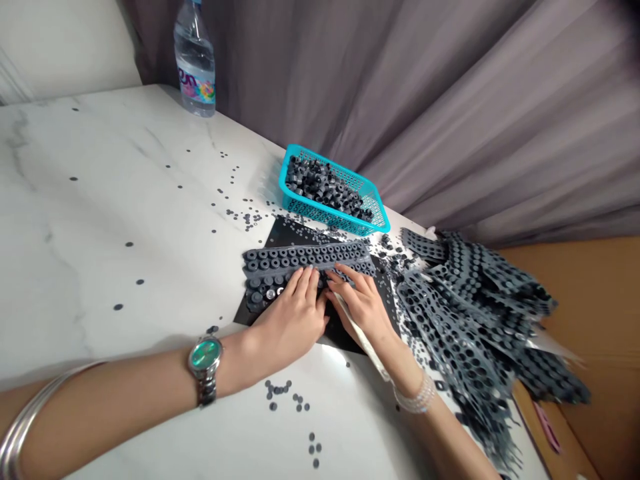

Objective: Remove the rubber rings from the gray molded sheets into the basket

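Observation:
A dark grey moulded rubber sheet [310, 255] with rows of round, ring-topped studs lies on a black mat [285, 232]. My left hand [297, 313], with a watch on its wrist, rests on the sheet's near half, its fingers stretched out flat. Close beside it on the right, my right hand [365, 307] is closed around a slim off-white stick-like tool [363, 341]. The tool slants back under the palm toward the wrist; its tip is hidden among the fingers at the studs. A few light round spots show in the near row left of my left hand.
Behind the mat stands a turquoise basket [325, 212] holding many small dark rubber pieces. Punched rubber sheets [465, 320] are heaped at the right. Small dark discs [277, 388] lie scattered over the white marbled table [100, 267]. A water bottle [195, 67] stands at the back left, near the curtain.

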`<action>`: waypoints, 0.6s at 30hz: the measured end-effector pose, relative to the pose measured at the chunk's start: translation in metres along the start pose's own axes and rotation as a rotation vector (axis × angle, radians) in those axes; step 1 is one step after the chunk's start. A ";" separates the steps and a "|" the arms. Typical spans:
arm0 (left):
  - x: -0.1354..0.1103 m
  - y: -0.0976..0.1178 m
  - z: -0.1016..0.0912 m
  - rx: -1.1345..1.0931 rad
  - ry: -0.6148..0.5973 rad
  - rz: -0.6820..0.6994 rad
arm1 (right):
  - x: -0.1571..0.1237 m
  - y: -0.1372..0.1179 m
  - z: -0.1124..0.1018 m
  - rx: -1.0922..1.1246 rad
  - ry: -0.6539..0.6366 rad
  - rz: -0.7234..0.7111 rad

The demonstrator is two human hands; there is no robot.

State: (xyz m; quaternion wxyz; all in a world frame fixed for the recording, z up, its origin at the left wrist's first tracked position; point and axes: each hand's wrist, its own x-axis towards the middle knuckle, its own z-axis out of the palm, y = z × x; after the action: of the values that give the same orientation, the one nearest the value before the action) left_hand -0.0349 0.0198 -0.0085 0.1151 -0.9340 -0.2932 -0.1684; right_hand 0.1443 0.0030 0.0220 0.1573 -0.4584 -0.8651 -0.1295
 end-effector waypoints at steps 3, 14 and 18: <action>0.000 0.000 0.000 0.008 -0.012 0.008 | 0.000 -0.001 0.002 -0.026 -0.007 -0.019; 0.002 0.000 -0.006 -0.030 -0.059 -0.050 | 0.004 0.022 0.006 -0.097 0.068 0.301; 0.002 0.000 -0.006 -0.026 -0.038 -0.044 | -0.009 0.016 -0.001 -0.014 0.105 0.285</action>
State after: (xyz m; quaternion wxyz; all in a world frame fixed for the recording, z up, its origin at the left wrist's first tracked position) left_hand -0.0349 0.0190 -0.0017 0.0938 -0.9318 -0.3138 -0.1567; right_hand 0.1623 0.0044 0.0205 0.2158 -0.5704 -0.7808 -0.1355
